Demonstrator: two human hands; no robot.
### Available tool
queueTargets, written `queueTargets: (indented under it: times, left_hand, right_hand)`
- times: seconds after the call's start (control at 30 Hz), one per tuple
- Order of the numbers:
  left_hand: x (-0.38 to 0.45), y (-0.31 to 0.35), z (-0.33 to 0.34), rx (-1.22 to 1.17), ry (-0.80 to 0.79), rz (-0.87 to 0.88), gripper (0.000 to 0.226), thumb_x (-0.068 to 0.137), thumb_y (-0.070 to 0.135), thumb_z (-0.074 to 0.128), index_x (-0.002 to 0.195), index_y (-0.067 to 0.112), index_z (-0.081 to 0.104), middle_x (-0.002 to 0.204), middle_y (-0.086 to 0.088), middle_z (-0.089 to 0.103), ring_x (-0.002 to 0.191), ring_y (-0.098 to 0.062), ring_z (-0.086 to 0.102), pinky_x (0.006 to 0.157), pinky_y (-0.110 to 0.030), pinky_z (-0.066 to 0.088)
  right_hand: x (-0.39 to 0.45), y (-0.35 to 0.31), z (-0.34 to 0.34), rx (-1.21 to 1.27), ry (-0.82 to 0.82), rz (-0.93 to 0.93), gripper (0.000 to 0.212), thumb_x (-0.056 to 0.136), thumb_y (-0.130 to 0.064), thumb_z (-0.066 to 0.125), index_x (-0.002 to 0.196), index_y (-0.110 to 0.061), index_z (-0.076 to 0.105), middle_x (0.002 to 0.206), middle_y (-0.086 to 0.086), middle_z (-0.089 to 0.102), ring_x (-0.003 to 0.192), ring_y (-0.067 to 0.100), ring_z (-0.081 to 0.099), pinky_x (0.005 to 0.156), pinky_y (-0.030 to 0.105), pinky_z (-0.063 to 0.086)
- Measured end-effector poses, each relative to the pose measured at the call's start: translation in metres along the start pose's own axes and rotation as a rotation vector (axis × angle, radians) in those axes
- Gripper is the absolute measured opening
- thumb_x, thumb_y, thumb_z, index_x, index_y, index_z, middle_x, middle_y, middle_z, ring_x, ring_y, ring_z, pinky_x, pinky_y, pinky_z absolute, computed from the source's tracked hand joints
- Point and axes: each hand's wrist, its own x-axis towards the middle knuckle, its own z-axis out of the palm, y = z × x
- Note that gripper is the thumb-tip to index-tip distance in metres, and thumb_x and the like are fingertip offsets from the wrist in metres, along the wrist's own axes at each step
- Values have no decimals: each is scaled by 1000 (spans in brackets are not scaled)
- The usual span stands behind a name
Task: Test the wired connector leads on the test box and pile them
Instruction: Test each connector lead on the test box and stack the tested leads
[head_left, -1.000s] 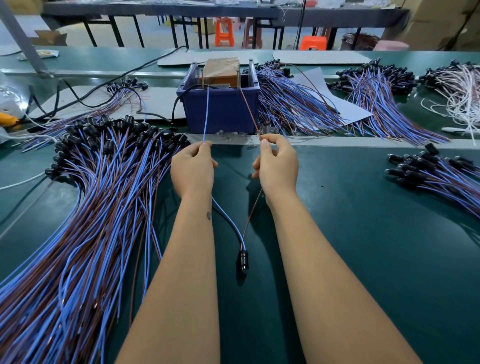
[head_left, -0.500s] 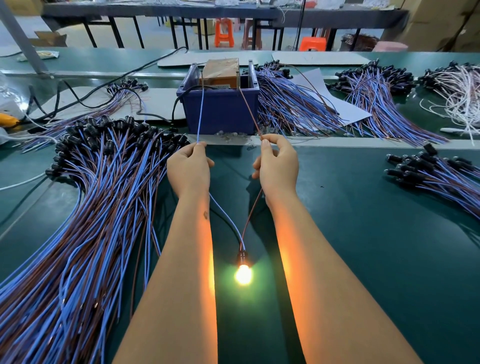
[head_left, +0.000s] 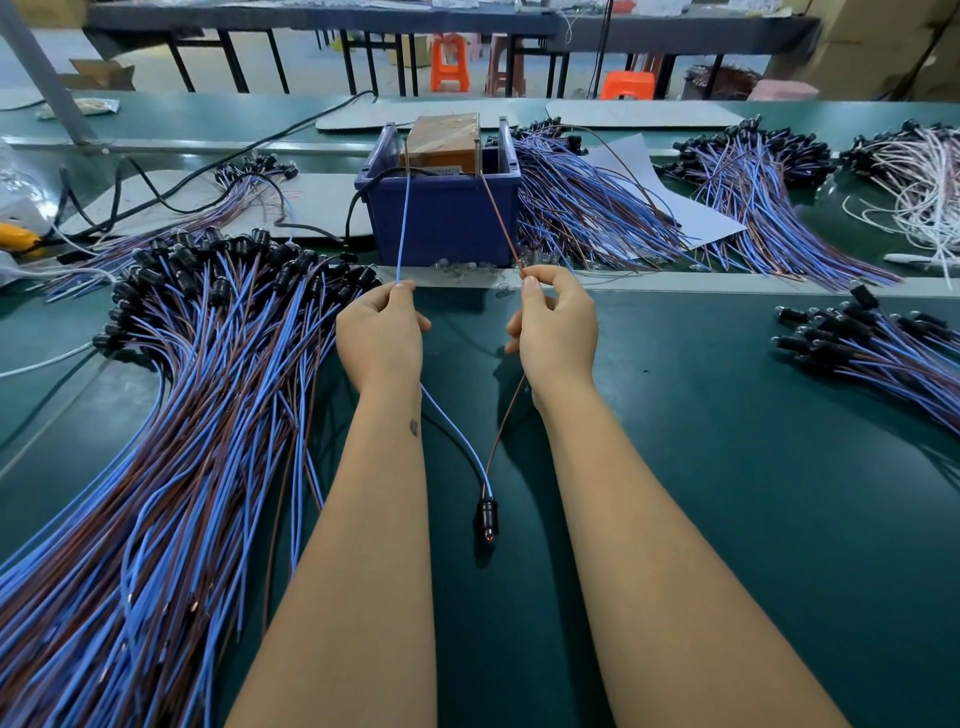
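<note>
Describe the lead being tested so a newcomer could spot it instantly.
Start at the blue test box at the middle of the green table. One blue wire and one brown wire run from it back through the left hand and right hand. They join at a black connector lying alone between the forearms, unlike the piled leads.

We see a dark green table (head_left: 727, 467), a navy blue bin (head_left: 441, 218) holding an orange-brown box (head_left: 441, 137), one light blue wire (head_left: 402, 223), one reddish-brown wire (head_left: 501, 223), a black connector (head_left: 487, 517) with a small red glint, blue-and-brown wire piles (head_left: 171, 467), white wires (head_left: 924, 192), orange stools (head_left: 449, 62)
</note>
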Motion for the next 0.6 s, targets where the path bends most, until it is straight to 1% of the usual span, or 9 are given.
queueTargets:
  times: [0.07, 0.2, 0.27, 0.33, 0.43, 0.5, 0.6]
  left_hand:
    - [0, -1, 0, -1, -2, -2, 22, 92, 21, 57, 78, 32, 70, 44, 11, 56, 36, -3, 34, 46, -18, 34]
    - [1, -2, 0, -3, 1, -1, 21, 93, 22, 57, 78, 30, 71, 44, 10, 56, 36, -3, 34, 44, -16, 35]
    - [1, -2, 1, -7, 2, -4, 21, 93, 22, 57, 79, 29, 72, 44, 10, 56, 36, -3, 35, 45, -16, 36]
    - [1, -2, 1, -14, 9, -4, 21, 93, 21, 57, 78, 26, 72, 44, 10, 56, 36, -3, 35, 50, -19, 39]
    - [2, -2, 1, -25, 20, -4, 23, 92, 20, 57, 75, 26, 72, 44, 11, 56, 37, -3, 36, 51, -18, 41]
    - [3, -2, 1, -31, 26, -7, 21, 92, 19, 57, 78, 24, 73, 44, 11, 57, 37, -3, 36, 48, -16, 41]
    - [4, -3, 1, -30, 31, -8, 20, 92, 19, 57, 85, 21, 75, 44, 11, 57, 37, -3, 36, 48, -16, 41]
  right_hand:
    - [0, -1, 1, -4, -1, 1, 19, 100, -23, 45, 91, -34, 57, 53, -7, 54, 45, 6, 51, 47, 25, 48]
    - [-1, -1, 2, -30, -3, -10, 20, 100, -24, 45, 89, -37, 55, 54, -7, 55, 46, 7, 52, 45, 21, 45]
    - [-1, -1, 2, -32, -5, -9, 20, 100, -24, 45, 89, -37, 55, 54, -7, 55, 47, 6, 52, 47, 25, 49]
    - [-1, -1, 1, -41, -10, -10, 19, 100, -24, 44, 91, -36, 56, 53, -8, 54, 46, 5, 52, 48, 27, 51]
    - [-1, -1, 1, -40, -10, -15, 17, 100, -24, 44, 93, -34, 57, 53, -8, 54, 47, 6, 52, 47, 23, 47]
    - [-2, -2, 0, -36, -10, -14, 19, 100, -24, 45, 91, -36, 57, 53, -8, 54, 47, 6, 52, 47, 24, 48]
    - [-2, -2, 0, -35, -12, -16, 20, 100, -24, 45, 91, -37, 56, 53, -7, 55, 47, 5, 52, 48, 25, 50]
